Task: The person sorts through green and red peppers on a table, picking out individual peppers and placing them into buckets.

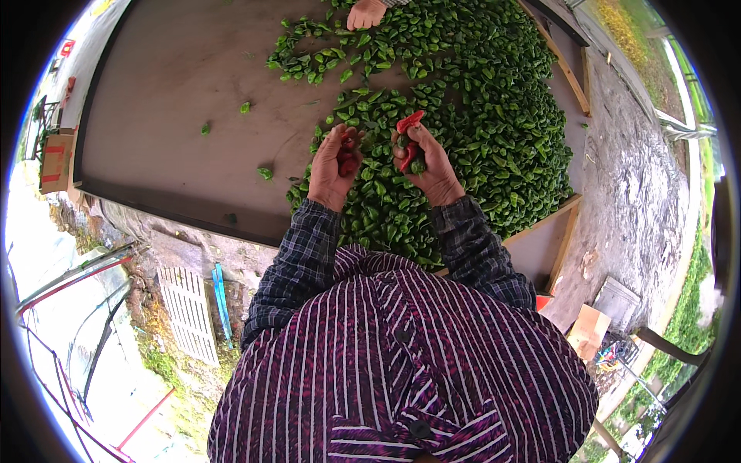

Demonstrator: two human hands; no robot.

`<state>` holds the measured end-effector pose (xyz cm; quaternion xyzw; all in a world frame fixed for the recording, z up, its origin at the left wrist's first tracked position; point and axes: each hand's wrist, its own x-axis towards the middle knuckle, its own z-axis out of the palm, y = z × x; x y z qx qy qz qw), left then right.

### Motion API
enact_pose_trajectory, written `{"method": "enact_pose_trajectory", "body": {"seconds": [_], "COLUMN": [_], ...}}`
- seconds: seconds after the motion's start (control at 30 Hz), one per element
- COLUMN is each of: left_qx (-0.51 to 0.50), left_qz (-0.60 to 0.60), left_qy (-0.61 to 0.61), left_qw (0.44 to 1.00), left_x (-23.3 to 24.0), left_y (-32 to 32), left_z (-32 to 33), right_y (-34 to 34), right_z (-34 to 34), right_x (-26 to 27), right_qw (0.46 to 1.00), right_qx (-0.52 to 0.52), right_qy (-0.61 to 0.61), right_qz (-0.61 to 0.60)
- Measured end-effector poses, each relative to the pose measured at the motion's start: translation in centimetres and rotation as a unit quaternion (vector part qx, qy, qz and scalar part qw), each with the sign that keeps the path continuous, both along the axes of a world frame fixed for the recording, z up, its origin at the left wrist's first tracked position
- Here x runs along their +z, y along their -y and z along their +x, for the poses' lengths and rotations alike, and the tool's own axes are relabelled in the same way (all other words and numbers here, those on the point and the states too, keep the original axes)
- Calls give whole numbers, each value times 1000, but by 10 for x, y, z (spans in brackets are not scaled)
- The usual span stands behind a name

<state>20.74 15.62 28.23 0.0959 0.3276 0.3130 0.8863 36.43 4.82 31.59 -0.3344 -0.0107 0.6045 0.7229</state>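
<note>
Both my hands are raised over a wide heap of small green peppers [492,139] spread on a large brown table [173,87]. In my left hand [333,171] several red peppers [348,153] are cupped, with the fingers curled about them. My right hand [431,168] grips a few peppers as well. One long red pepper [410,121] sticks out above its thumb. Another red pepper [408,156] and a green one [417,166] show between the palm and fingers. The two hands are apart, palms turned towards each other.
Across the table another person's hand [366,14] touches the peppers. A few stray peppers [264,173] lie on the left part of the table. Wooden boards [564,246] edge the right end. Cardboard boxes stand at the left [56,162] and lower right [589,331]. A slatted pallet [188,312] lies on the ground.
</note>
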Motion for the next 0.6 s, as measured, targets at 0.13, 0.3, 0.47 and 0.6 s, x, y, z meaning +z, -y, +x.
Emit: {"method": "enact_pose_trajectory", "body": {"seconds": [0.13, 0.3, 0.47, 0.6], "left_qx": [17, 23, 26, 49], "left_qz": [97, 33, 172, 305], "left_qy": [-86, -32, -72, -100], "left_qw": [991, 999, 982, 946], "left_x": [15, 25, 26, 37], "left_y": [6, 24, 60, 68], "left_z": [-22, -32, -4, -12], "right_y": [17, 30, 31, 18], "right_z": [-35, -67, -93, -117], "right_x": [-1, -2, -2, 3], "right_qw": [998, 996, 990, 972], "right_qx": [16, 34, -83, -180], "right_qy": [36, 61, 98, 148], "right_qz": [-44, -55, -61, -19]}}
